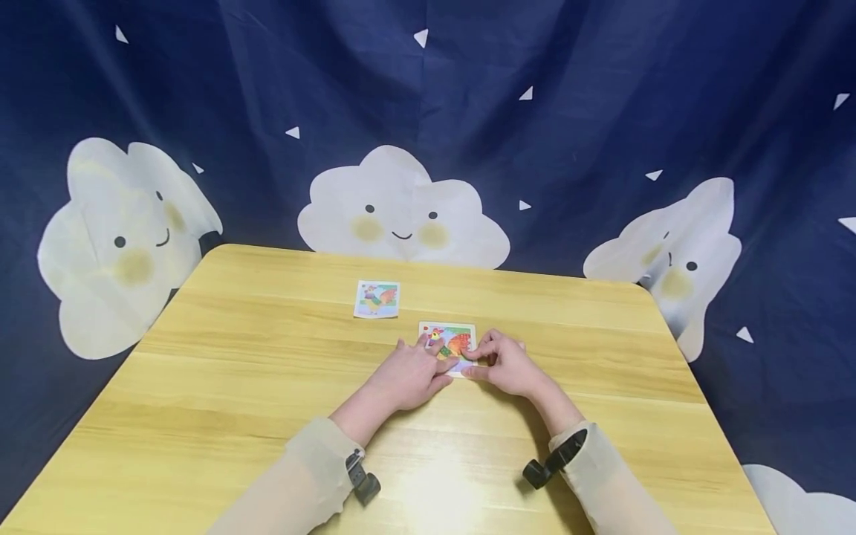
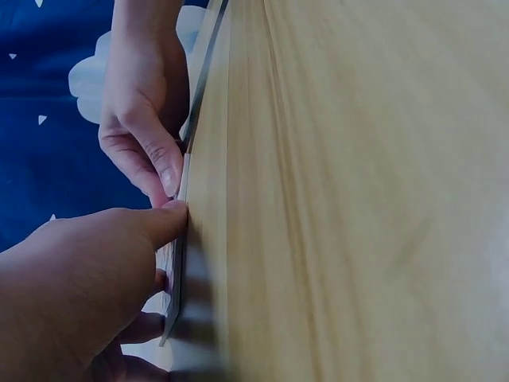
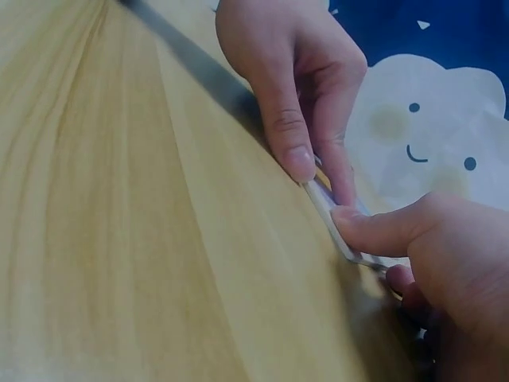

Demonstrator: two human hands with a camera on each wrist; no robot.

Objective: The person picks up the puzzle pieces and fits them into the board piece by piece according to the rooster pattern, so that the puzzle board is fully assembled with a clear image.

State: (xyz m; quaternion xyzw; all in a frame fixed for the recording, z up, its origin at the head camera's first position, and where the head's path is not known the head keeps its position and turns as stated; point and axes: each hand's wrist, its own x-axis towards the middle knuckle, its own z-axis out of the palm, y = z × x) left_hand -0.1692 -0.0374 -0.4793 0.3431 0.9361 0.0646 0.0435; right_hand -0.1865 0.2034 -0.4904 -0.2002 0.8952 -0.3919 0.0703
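Observation:
A rooster picture board (image 1: 461, 338) with a pale rim lies on the wooden table, partly covered by both hands. My left hand (image 1: 411, 371) rests on its left part, straight fingers spread over the picture and the thumb at the near edge. At the right side my right hand (image 1: 504, 364) pinches the near right corner. In the right wrist view its thumb (image 3: 358, 227) presses on top of the rim while the other fingers (image 3: 398, 278) curl at the board's side. Both hands meet close together at the thin board edge (image 2: 176, 278) in the left wrist view.
Farther back on the table (image 1: 267, 357) lies a small paper card (image 1: 377, 299) with a similar rooster picture. A dark blue curtain (image 1: 428, 89) with smiling clouds hangs behind the table's rounded far edge. A black strap band (image 1: 361, 479) sits on each sleeve.

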